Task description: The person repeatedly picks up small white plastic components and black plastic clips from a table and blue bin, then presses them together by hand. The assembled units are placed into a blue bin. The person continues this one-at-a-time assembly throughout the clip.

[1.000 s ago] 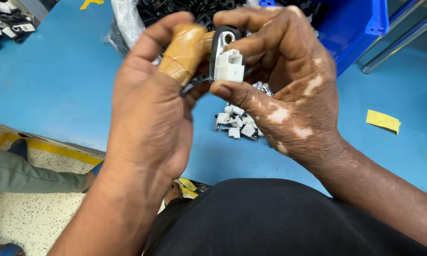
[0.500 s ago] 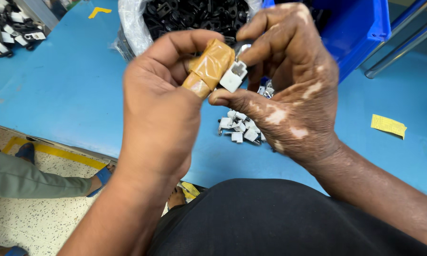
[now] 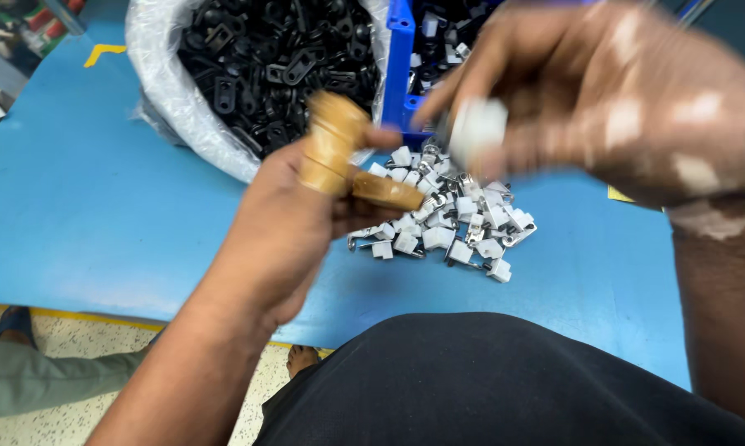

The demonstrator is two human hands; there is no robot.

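Observation:
My right hand (image 3: 620, 107), blurred with motion, is high at the right and pinches a small white plastic clip (image 3: 477, 128) at its fingertips, just in front of the blue bin (image 3: 399, 66). My left hand (image 3: 281, 239) is lower at the centre, with tan tape wrapped round its thumb and forefinger. Those two fingers are apart and I see nothing between them. Under both hands a pile of white clips with metal pieces (image 3: 447, 223) lies on the blue table (image 3: 99, 215).
A clear plastic bag (image 3: 182, 124) full of black plastic parts (image 3: 273, 58) stands at the back left, next to the blue bin holding more parts. My black garment fills the lower frame. Another person's grey-clad leg (image 3: 25, 380) is on the speckled floor, lower left.
The hands have come apart. The white clip, earlier held between both hands, is now in the right hand alone, which moved up and right. The left hand dropped lower.

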